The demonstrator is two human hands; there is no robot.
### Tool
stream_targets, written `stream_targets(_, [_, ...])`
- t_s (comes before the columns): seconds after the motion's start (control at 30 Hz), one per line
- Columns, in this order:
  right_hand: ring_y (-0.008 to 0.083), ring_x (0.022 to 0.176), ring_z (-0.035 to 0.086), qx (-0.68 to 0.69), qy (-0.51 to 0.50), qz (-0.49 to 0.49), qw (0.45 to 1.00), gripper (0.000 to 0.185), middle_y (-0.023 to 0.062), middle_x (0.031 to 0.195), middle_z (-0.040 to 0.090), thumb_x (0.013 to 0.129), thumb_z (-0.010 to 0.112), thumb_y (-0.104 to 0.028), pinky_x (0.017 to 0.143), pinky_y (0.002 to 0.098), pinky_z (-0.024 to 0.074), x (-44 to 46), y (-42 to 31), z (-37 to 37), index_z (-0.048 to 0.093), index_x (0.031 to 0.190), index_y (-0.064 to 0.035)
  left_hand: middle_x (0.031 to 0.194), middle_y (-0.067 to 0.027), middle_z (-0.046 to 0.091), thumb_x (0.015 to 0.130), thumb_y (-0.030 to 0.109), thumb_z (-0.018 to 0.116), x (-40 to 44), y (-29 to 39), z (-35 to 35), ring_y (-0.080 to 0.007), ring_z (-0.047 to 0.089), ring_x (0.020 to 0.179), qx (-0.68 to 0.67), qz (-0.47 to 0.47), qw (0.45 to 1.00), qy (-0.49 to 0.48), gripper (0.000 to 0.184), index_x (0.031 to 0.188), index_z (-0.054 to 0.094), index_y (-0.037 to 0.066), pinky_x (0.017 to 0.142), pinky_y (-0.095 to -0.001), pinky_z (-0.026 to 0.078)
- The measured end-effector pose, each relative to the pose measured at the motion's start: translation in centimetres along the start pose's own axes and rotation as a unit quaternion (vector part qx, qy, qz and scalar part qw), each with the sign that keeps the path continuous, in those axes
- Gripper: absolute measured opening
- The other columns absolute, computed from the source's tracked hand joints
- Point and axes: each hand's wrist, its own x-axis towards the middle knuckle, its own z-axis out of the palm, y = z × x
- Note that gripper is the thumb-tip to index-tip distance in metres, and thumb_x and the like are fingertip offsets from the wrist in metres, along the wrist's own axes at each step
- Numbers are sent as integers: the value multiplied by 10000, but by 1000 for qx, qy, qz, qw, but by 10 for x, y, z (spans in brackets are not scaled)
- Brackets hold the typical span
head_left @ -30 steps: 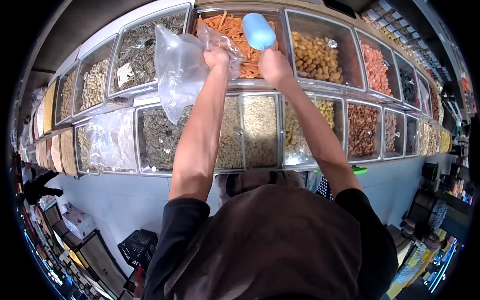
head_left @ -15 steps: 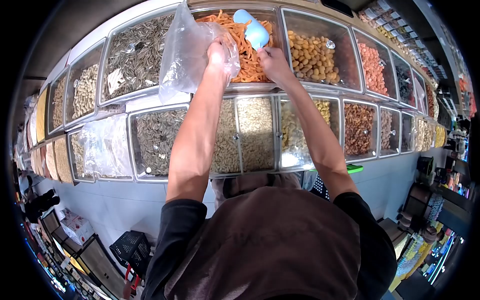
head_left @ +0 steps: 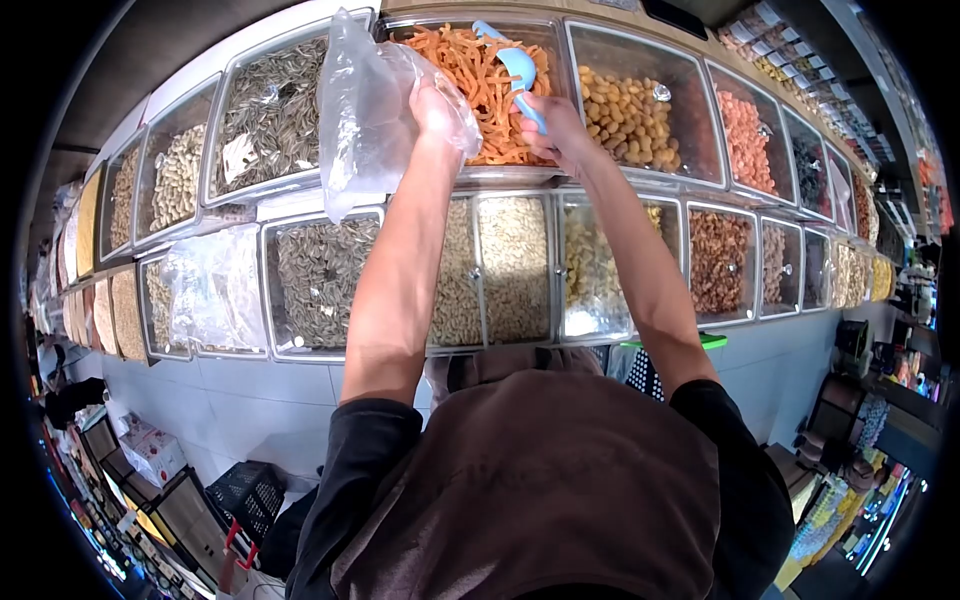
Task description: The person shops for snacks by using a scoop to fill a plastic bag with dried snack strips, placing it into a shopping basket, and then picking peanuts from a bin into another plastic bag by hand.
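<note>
A clear plastic bag hangs from my left hand, which is closed on it at the left side of an open bin. Part of the bag's film reaches around the right side of that hand, and some fingers are hidden. My right hand grips the handle of a light blue scoop over the bin. Orange-brown dried strips fill the bin, and some lie across the scoop, hiding its middle. The scoop's far edge shows beyond them. Bag and scoop are apart.
Lidded clear bins flank the open one: striped sunflower seeds left, tan nuts right. A lower row holds pale seeds and brown nut pieces. Another plastic bag lies on the lower row. A black basket stands on the floor behind.
My right hand has drawn back slightly to the right and turned the scoop, so its handle now shows and strips lie across it. The bag has shifted slightly.
</note>
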Motion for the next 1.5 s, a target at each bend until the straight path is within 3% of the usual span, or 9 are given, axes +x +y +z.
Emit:
stream_targets(0.23, [27, 414, 272, -16, -31, 24, 999, 280, -50, 625, 432, 1036, 415, -277, 353, 212, 182, -1, -5, 0, 539, 991, -29, 866, -25, 582, 1021, 216, 398, 8, -9, 0, -143, 527, 764, 186, 171, 967, 40, 248, 1098, 525, 18, 712, -298, 451])
stream_targets(0.53, [24, 408, 264, -63, -94, 32, 993, 328, -48, 633, 419, 1049, 396, -295, 339, 212, 191, -6, -4, -8, 545, 1046, -3, 1056, -115, 624, 1010, 268, 415, 55, -18, -21, -251, 601, 940, 3, 9, 1000, -26, 397, 1303, 462, 6, 872, -392, 485])
stream_targets(0.63, [16, 404, 272, -26, -105, 33, 994, 298, -45, 649, 411, 1049, 389, -267, 320, 197, 203, 2, 1, -11, 515, 1062, 3, 1161, -170, 609, 1003, 280, 418, 77, -16, -25, -289, 600, 1007, 1, 25, 998, -55, 443, 1337, 459, -8, 920, -397, 476])
stream_targets(0.8, [7, 399, 296, 142, -166, 67, 974, 229, -36, 660, 398, 1046, 357, -212, 283, 168, 220, 9, 4, -20, 457, 1082, -9, 1139, -138, 612, 982, 266, 371, 33, 38, 20, -261, 621, 923, 379, 47, 924, 30, 399, 1279, 517, 44, 725, -452, 517])
stream_targets(0.83, [12, 401, 299, 175, -172, 73, 967, 254, -29, 657, 400, 1049, 340, -217, 279, 171, 220, 12, 6, -22, 460, 1076, 5, 1040, -167, 656, 975, 215, 478, 16, 50, 28, -257, 630, 925, 387, 71, 918, 55, 352, 1182, 567, -56, 785, -388, 500])
stream_targets(1.07, [34, 403, 311, 299, -230, 117, 919, 297, -13, 640, 385, 1041, 322, -208, 282, 197, 210, 33, 9, -36, 429, 1061, 68, 841, -108, 642, 975, 217, 481, 4, 93, -5, -222, 600, 737, 398, 140, 905, 51, 265, 1034, 623, 1, 645, -366, 476])
stream_targets(1.2, [40, 399, 317, 341, -243, 144, 896, 308, -8, 637, 391, 1035, 308, -211, 283, 198, 206, 39, 10, -40, 419, 1079, 72, 970, -78, 634, 955, 283, 541, -43, 124, -14, -206, 582, 852, 390, 158, 906, 34, 306, 1086, 573, 8, 738, -378, 473])
stream_targets(1.33, [39, 396, 307, 322, -258, 150, 898, 293, -11, 638, 393, 1032, 313, -216, 287, 200, 195, 37, 10, -35, 435, 1045, 50, 1010, -130, 677, 985, 269, 467, -74, 137, -15, -250, 646, 928, 417, 70, 906, -31, 319, 1084, 597, -4, 815, -413, 479])
stream_targets(1.5, [30, 391, 284, 47, -158, 49, 985, 306, -41, 615, 399, 1041, 340, -271, 308, 202, 196, 6, 12, -16, 499, 930, -34, 1220, -247, 585, 1038, 256, 329, -77, 81, -2, -320, 571, 1129, 479, -27, 872, -100, 436, 1294, 461, -71, 930, -391, 464])
